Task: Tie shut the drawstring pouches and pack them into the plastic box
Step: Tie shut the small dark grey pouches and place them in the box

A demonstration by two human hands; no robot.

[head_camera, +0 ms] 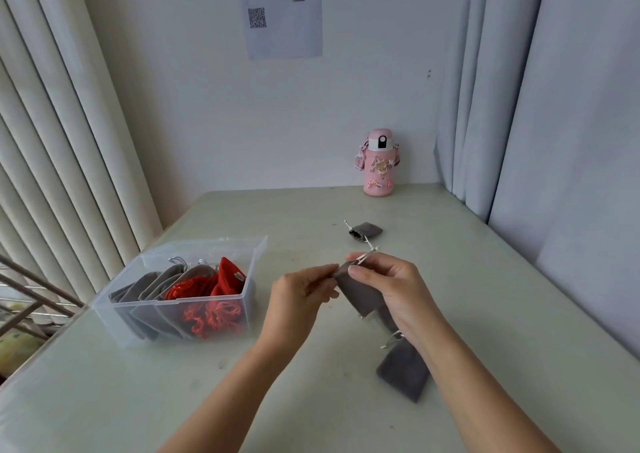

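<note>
Both hands hold a grey drawstring pouch [360,295] above the middle of the table. My left hand [304,291] pinches its left top edge. My right hand [394,283] grips its neck, with the white cords sticking up past the fingers. A tied grey pouch [365,231] lies farther back on the table. Another grey pouch [403,371] lies flat under my right forearm, partly hidden. The clear plastic box [173,317] stands at the left, holding several grey pouches [149,288] and red pouches [214,300].
A pink water bottle [379,163] stands by the back wall. The pale green table [485,279] meets curtains on the left and right. A metal railing [31,300] shows beyond the table's left edge. A printed sheet [282,12] hangs on the wall.
</note>
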